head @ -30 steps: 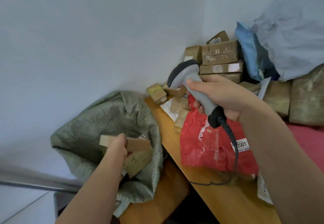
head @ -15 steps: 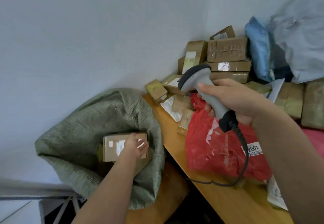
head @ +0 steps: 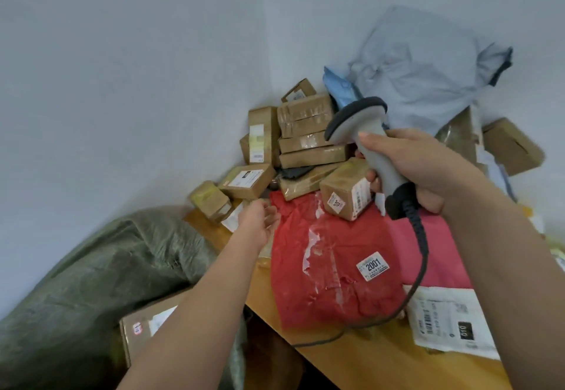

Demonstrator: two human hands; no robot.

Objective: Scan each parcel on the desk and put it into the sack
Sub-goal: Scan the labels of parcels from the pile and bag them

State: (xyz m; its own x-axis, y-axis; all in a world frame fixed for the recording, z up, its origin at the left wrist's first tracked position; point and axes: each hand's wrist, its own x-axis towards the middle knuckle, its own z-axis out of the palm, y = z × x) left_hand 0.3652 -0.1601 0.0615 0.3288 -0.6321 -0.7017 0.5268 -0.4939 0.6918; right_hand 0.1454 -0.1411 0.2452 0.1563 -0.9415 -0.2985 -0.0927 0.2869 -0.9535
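The left hand [head: 258,221] reaches empty, fingers loosely spread, over the surface [head: 360,359] toward the heaped parcels. The right hand [head: 415,169] grips the scanner [head: 367,142]. One box [head: 143,331] lies in the sack [head: 91,282] beside the surface. Judged step: picking the next parcel. Nearest are a red bag [head: 330,267] labelled "2001" and a small box [head: 345,194]; its label must face the scanner.

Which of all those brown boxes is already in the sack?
The brown box with a small red-and-white sticker, at lower left, partly behind the left forearm. It alone lies in the green sack; the other boxes sit piled on the desk.
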